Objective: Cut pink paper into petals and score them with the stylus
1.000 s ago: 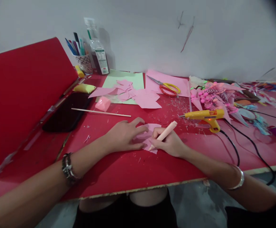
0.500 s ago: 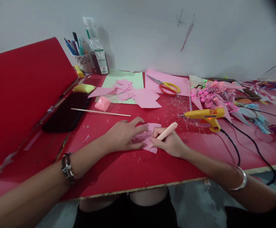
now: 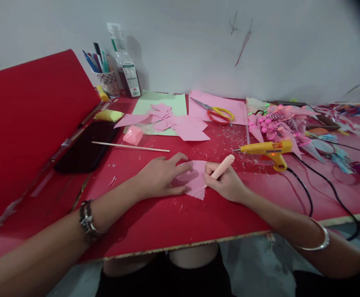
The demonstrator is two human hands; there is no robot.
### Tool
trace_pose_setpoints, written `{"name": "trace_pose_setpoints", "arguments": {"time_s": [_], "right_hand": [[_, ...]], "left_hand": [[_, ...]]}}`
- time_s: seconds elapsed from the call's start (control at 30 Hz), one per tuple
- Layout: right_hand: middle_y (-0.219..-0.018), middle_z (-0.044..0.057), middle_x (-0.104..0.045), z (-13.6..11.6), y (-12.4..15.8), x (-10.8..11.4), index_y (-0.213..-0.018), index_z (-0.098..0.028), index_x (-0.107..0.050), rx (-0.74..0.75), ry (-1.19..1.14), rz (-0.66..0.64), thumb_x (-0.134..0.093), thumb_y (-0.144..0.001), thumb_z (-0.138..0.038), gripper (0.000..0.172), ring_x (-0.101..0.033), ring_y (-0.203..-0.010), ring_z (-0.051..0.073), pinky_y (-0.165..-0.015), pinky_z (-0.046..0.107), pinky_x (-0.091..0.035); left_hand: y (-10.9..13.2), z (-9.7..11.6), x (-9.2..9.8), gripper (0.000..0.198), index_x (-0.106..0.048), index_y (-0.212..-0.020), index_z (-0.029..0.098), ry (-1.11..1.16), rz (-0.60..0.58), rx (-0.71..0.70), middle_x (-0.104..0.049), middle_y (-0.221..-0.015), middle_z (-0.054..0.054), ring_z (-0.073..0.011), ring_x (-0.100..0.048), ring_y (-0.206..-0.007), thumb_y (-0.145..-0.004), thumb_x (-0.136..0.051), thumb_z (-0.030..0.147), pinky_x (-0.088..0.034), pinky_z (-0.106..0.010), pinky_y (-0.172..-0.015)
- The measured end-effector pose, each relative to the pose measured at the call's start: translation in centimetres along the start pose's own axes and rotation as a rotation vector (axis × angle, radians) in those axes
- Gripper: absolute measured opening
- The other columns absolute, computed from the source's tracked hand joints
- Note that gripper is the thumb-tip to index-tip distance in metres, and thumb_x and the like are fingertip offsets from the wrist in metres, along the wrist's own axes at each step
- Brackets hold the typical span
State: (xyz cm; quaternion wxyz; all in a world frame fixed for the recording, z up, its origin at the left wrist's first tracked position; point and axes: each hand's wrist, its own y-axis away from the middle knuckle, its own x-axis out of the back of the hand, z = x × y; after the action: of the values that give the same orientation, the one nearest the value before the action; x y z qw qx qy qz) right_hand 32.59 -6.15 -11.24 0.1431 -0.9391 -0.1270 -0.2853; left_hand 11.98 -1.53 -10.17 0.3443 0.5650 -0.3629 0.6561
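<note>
Marker (image 3: 223, 166) over paper (image 3: 196, 180), pens (image 3: 98, 61) in cup (image 3: 108, 84)

Right hand (image 3: 226, 185) with peach marker (image 3: 224, 166) shifted rightward, now near right edge of pink paper (image 3: 196, 176).

Your only view, worn on your head, facing forward and down over the red table (image 3: 142, 233), close above your lap (image 3: 194, 256) at six o'clock, your left hand (image 3: 161, 177) and right hand (image 3: 226, 183) near and central, the wall (image 3: 180, 49) farther off at twelve.
</note>
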Motion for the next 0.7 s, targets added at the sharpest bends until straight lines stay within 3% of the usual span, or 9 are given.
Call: {"name": "trace_pose_setpoints", "arguments": {"time_s": [0.27,0.37,0.5,0.7], "right_hand": [[-0.051,-0.006,-0.042,-0.1,-0.2,0.1,-0.059,-0.018,-0.042,-0.08,-0.222,0.128,-0.049,-0.077,-0.019,0.019,-0.039,-0.047,0.007,-0.045,0.02,-0.031],[-0.059,-0.005,-0.048,-0.8,-0.4,-0.5,-0.067,-0.018,-0.047,-0.024,-0.303,0.073,-0.056,-0.073,-0.022,0.012,-0.043,-0.05,0.007,-0.047,0.02,-0.035],[-0.055,-0.006,-0.043,-1.5,-0.7,-1.5,-0.063,-0.019,-0.042,-0.047,-0.321,-0.008,-0.059,-0.071,-0.024,0.02,-0.04,-0.047,0.006,-0.044,0.019,-0.034],[-0.055,-0.005,-0.042,-1.4,-1.0,-2.0,-0.057,-0.018,-0.037,-0.043,-0.236,-0.03,-0.053,-0.076,-0.022,0.025,-0.041,-0.05,0.007,-0.047,0.02,-0.033]], "left_hand": [[0.0,-0.2,0.3,0.043,-0.042,-0.118,0.024,-0.037,-0.023,-0.027,-0.043,-0.122,-0.008,-0.0177,-0.057,-0.075,-0.082,-0.039,0.047,-0.045,-0.032,-0.065],[0.1,-0.5,0.4,0.041,-0.042,-0.118,0.024,-0.049,-0.037,-0.044,-0.043,-0.123,-0.009,-0.0164,-0.057,-0.071,-0.083,-0.039,0.044,-0.045,-0.031,-0.063],[0.2,-0.6,0.5,0.04,-0.044,-0.117,0.023,-0.047,-0.018,-0.058,-0.045,-0.12,-0.009,-0.0157,-0.056,-0.07,-0.082,-0.041,0.042,-0.044,-0.029,-0.061],[0.2,-0.7,0.5,0.041,-0.043,-0.118,0.024,0.001,-0.008,-0.061,-0.044,-0.121,-0.01,-0.0154,-0.056,-0.072,-0.081,-0.043,0.042,-0.044,-0.028,-0.062]]}}
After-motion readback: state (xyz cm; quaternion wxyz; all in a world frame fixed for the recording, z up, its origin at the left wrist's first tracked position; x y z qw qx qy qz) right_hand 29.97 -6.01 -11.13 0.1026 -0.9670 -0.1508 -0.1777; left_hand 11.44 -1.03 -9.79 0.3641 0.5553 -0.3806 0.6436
